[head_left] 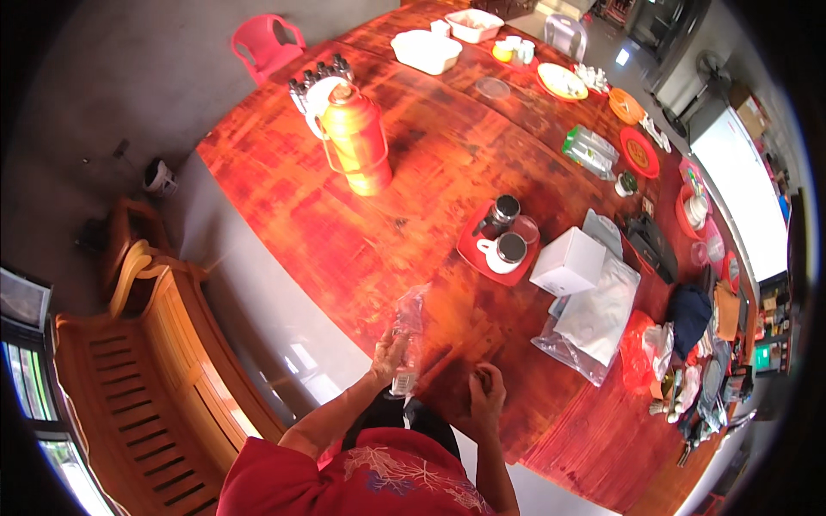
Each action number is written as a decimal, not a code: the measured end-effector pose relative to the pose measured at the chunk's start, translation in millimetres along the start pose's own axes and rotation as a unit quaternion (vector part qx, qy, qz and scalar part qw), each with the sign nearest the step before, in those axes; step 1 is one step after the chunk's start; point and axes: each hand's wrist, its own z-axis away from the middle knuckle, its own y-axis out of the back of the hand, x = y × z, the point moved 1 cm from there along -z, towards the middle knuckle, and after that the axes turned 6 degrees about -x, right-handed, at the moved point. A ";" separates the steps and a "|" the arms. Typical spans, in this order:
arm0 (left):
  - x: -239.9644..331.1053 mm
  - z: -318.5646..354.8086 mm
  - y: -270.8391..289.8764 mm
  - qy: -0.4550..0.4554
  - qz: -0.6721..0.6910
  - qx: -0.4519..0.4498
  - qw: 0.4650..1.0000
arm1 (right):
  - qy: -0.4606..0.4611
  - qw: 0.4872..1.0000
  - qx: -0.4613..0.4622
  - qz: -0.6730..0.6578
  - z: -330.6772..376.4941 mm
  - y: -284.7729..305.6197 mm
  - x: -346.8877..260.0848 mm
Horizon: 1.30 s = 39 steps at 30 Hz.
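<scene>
My left hand (390, 353) is closed on a clear plastic bag (411, 314) at the near edge of the red wooden table (344, 249). The bag's upper end stands up loosely, and a printed patch shows at its lower end. What lies inside the bag, if anything, I cannot make out. To the right of it, my right hand (488, 391) hovers close over the tabletop with curled fingers pressed together. Whatever those fingers may hold is hidden. Farther in, a red tray (472, 249) carries a white lidded mug (503, 252) and a dark lidded mug (501, 213).
Right of the tray lie a white box (568, 261) and a white plastic-wrapped packet (601, 314). A red bag (637, 351) and a dark cloth (690, 311) crowd the right side. An orange thermos (354, 142) stands far left. A wooden bench (172, 344) is at left.
</scene>
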 end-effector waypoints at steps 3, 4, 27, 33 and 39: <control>-15.8 -18.1 46.8 -0.010 -0.134 0.102 0.986 | -0.011 1.000 0.020 0.007 6.1 13.6 18.7; -37.2 -38.9 77.1 -0.047 -0.185 0.135 0.972 | -0.020 1.000 0.013 0.004 5.6 10.2 22.4; 298.1 -248.7 222.8 -0.294 -0.113 0.109 0.943 | -0.081 0.989 0.103 -0.068 -140.6 -272.4 -50.3; 335.4 -209.6 141.4 -0.470 -0.286 0.167 0.818 | -0.059 0.987 0.131 -0.069 -146.2 -290.6 -51.1; 331.7 -207.5 92.2 -0.198 -0.062 -0.098 0.973 | -0.069 0.979 0.162 -0.105 -131.7 -288.2 -53.3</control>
